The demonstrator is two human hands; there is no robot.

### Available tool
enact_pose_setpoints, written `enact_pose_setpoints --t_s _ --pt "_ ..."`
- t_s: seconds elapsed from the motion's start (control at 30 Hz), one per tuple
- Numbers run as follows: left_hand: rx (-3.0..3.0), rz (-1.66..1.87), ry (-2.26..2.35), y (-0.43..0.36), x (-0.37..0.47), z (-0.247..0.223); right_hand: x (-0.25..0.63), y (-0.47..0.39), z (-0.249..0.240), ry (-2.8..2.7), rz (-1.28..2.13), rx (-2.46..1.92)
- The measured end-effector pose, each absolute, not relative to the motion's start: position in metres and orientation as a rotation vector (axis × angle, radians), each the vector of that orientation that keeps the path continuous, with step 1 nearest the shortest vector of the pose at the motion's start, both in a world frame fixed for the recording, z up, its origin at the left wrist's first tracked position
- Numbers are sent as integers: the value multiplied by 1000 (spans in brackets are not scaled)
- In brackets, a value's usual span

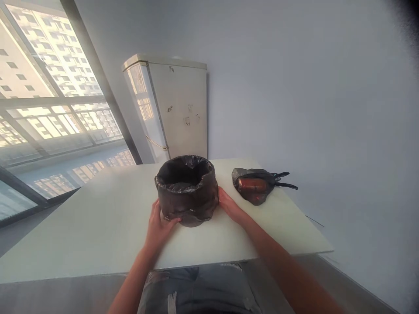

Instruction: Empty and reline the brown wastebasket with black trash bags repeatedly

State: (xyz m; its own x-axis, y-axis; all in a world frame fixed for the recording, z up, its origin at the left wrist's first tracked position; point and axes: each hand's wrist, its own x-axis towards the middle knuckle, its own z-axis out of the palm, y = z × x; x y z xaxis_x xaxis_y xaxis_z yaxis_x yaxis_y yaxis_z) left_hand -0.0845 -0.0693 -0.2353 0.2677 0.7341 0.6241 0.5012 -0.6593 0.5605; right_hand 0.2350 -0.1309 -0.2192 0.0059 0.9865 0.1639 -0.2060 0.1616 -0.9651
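A trash can (188, 203) stands upright on the white table, lined with a black plastic bag (186, 186) folded over its rim. Its mouth faces up, and the inside is dark. My left hand (159, 224) holds the can's left side, thumb across the lower front. Against the right side presses my right hand (227, 203), its fingertips partly hidden behind the can. To the right of that hand lies a tied black see-through bag (257, 198) with a reddish-orange object (252, 185) inside, its knotted ends pointing right.
The white table (98, 235) spreads beneath both items, with its front edge close to my body. A white fridge (183, 109) stands behind it. Large windows (59, 109) are on the left, and a plain wall (310, 109) runs behind and to the right.
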Motion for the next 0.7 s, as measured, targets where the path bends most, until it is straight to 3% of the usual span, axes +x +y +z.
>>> enact_pose_setpoints --t_s 0.47,0.7 --pt "2053 1336 1305 -19 -94 -241 247 -121 -236 -1289 1275 -998" --pt "2248 858 1406 -15 -93 -246 258 -128 -233 -1409 1369 -975"
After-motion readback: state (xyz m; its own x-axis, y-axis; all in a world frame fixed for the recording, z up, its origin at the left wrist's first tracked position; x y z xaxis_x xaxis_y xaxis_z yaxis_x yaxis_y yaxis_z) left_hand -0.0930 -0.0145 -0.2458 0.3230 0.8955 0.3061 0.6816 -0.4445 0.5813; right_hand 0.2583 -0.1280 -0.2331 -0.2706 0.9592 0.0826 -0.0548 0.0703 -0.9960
